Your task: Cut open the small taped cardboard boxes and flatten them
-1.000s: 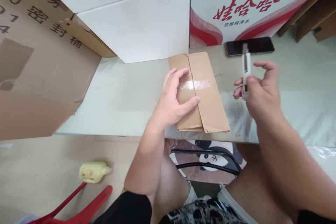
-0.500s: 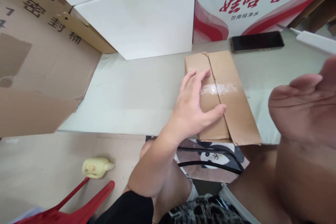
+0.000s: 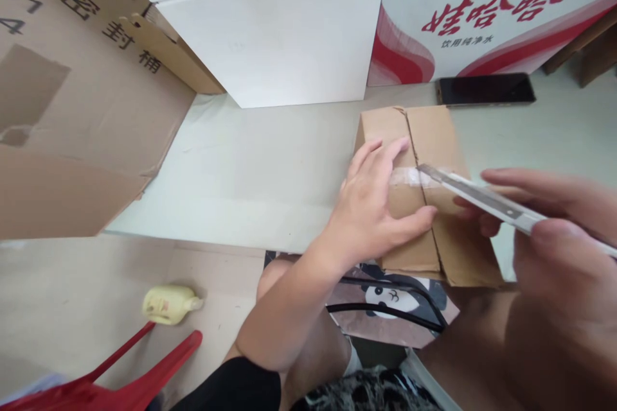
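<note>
A brown cardboard box [image 3: 463, 237] lies at the near edge of the table, its two flaps meeting at a seam crossed by clear tape [image 3: 402, 176]. Resting on the left flap, my left hand [image 3: 373, 202] has its fingers and thumb spread, the thumb reaching to the seam. My right hand [image 3: 563, 237], partly blurred, grips a white utility knife [image 3: 501, 204] from the right. The knife's metal blade points left, and its tip is at the tape over the seam.
A black phone [image 3: 486, 88] lies behind the box, before a white and red carton [image 3: 443, 26]. White panels [image 3: 289, 38] and a large cardboard box [image 3: 91, 115] border the table [image 3: 250, 186]. On the floor are a yellow bottle [image 3: 169, 305] and a red chair or stool [image 3: 159, 372].
My right hand has come in from the right and now holds the utility knife, which was lying beside the phone. The blade tip has reached the taped seam; my left hand stays on the box.
</note>
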`<state>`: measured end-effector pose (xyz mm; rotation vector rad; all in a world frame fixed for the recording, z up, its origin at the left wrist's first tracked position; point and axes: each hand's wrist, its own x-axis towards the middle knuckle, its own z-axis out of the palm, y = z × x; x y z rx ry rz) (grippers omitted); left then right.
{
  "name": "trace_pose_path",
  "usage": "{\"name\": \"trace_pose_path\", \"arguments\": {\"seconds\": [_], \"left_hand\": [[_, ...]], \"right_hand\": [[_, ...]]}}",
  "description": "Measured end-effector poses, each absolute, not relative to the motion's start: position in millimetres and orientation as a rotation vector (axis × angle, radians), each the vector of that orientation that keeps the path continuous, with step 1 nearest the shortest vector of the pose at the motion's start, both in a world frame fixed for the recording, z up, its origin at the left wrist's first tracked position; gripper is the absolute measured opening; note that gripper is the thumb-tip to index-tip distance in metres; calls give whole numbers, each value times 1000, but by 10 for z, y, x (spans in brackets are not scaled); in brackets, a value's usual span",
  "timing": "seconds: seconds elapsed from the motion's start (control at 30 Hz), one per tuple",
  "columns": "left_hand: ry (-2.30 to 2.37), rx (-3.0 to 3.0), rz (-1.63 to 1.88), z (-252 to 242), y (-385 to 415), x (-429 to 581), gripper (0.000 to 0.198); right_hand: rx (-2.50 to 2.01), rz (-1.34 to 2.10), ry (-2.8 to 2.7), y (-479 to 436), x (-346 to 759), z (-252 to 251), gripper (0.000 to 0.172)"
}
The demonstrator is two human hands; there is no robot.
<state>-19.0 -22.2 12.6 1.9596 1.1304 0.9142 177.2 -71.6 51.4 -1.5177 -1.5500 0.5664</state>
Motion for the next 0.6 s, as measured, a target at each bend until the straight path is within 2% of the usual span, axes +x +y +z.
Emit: {"name": "trace_pose_path", "arguments": {"seconds": [0.1, 0.23, 0.47, 0.6], "left_hand": [[1130, 1937, 919, 130, -226, -193, 72], [1134, 1901, 919, 154, -233, -191, 71], [1159, 1880, 864, 190, -226, -187, 73], [1169, 1895, 867, 198, -222, -186, 72]], "right_hand": [[-1651, 441, -1584, -768, 1695, 607, 28], [-1744, 445, -1632, -762, 1651, 658, 25], [-1585, 149, -1833, -657, 1742, 452, 22], [-1536, 111, -1881, -632, 1733, 410, 22]]}}
